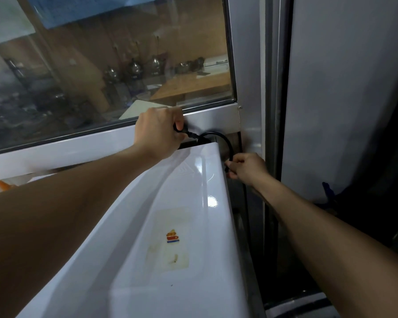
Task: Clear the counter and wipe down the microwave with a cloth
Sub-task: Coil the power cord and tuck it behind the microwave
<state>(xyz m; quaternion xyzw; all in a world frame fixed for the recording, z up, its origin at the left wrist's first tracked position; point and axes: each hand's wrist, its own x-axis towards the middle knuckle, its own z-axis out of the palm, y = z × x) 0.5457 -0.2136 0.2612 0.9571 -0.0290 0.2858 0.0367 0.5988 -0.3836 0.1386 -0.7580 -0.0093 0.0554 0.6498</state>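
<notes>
The white microwave (170, 226) fills the lower middle of the view, seen from above, with a worn sticker on its glossy top. A black power cord (225, 140) loops over its far right corner. My left hand (157, 131) grips the cord's plug end behind the microwave, against the window frame. My right hand (247, 167) pinches the cord lower down, beside the microwave's right edge. No cloth is in view.
A large window (106, 65) with a white frame stands right behind the microwave. A grey metal post (251, 76) and a white wall panel (345, 88) close off the right side. A dark gap runs down along the microwave's right.
</notes>
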